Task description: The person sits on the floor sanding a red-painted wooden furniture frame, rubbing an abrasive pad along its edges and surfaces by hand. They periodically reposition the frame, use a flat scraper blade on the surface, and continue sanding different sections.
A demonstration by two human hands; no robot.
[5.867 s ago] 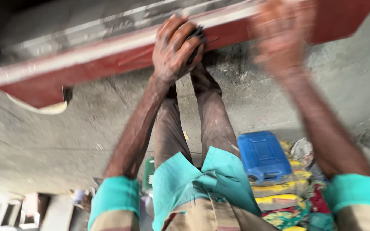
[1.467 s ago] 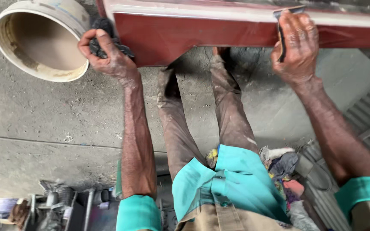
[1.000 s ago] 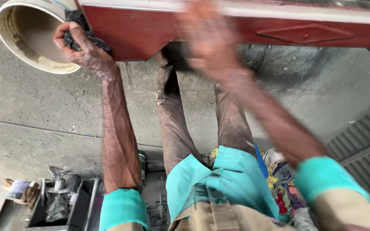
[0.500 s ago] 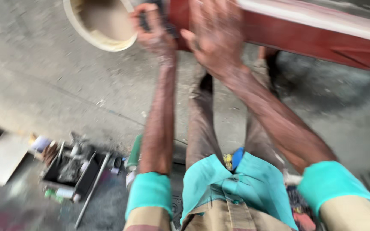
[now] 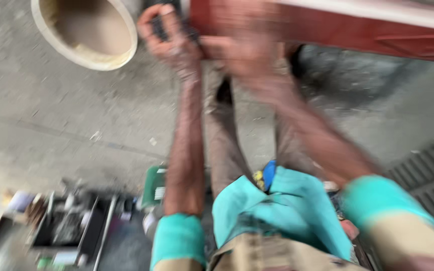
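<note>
Two bare hands meet at the lower edge of a red panel (image 5: 357,35); the left hand (image 5: 169,37) is curled tightly around a small dark wad, apparently a rag (image 5: 174,27), pressed against the panel's left end; the right hand (image 5: 242,47) lies just right of it, touching or nearly touching the left, but motion blur hides its fingers and whether it grips anything cannot be told. One panel is in view, flat and smooth, deep red with a pale strip along its upper edge and a raised diamond moulding toward its right; it crosses the top of the frame. One round bucket (image 5: 84,32), cream-coloured and thick-rimmed, stands just left of the panel, its open mouth showing a pale stained inside; the left hand sits between bucket and panel. Below the panel run two forearms with teal cuffs, and two bare legs in teal shorts (image 5: 277,211); one foot rests directly beneath the panel. The floor (image 5: 51,120) is rough grey concrete, speckled and cracked; well below and left of the panel lies a dark tray (image 5: 69,226) of blurred tools; a ribbed dark mat (image 5: 428,165) lies below the panel's right end.
</note>
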